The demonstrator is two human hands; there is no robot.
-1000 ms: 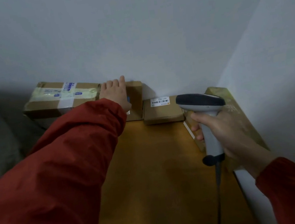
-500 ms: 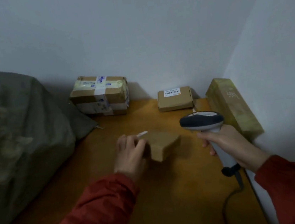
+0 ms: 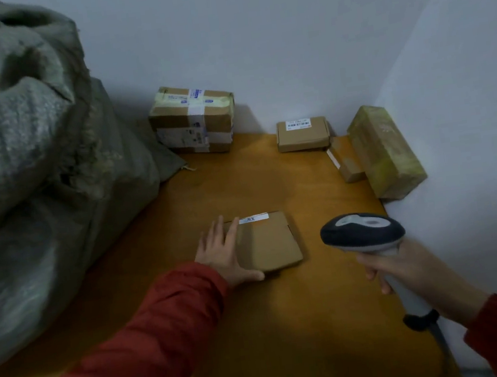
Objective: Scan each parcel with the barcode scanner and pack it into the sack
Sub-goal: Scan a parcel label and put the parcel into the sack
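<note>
**Packing table, corner station: contents listed near to far**

Clock positions are read from the middle of the table (image 3: pixel 258 328), with 12 o'clock at the far wall.

1. Right hand (image 3: pixel 407 272), 4 o'clock. Its fingers are wrapped round the pale handle of the barcode scanner (image 3: pixel 362 232). The scanner's dark head is held above the table top, to the right of item 3 and apart from it. A cable (image 3: pixel 441 343) runs from the handle's base toward the near edge.
2. Left hand (image 3: pixel 224 254), centre, in a red sleeve. Its fingers are straight and laid flat on the left part of item 3, with the thumb along the parcel's near edge. The two hands are well apart.
3. Flat parcel (image 3: pixel 269 242), centre. It is plain cardboard and lies flat on the table, with a white label strip at its far edge.
4. Sack (image 3: pixel 37 183), 9 to 11 o'clock. It is grey-green, woven and bulging, with its mouth open at the top. Inside show a tan, cardboard-like shape and a pale patch, both too blurred to identify.
5. Taped parcels (image 3: pixel 194 116), 12 o'clock. Two are stacked against the far wall, just beside the sack. The upper one is bound in yellowish tape.
6. Labelled box (image 3: pixel 302 136), 1 o'clock. It is small and carries a barcode label on top.
7. Narrow box (image 3: pixel 345 160), 2 o'clock, between items 6 and 8.
8. Yellow-wrapped parcel (image 3: pixel 386 152), 2 o'clock, along the right wall.
</note>
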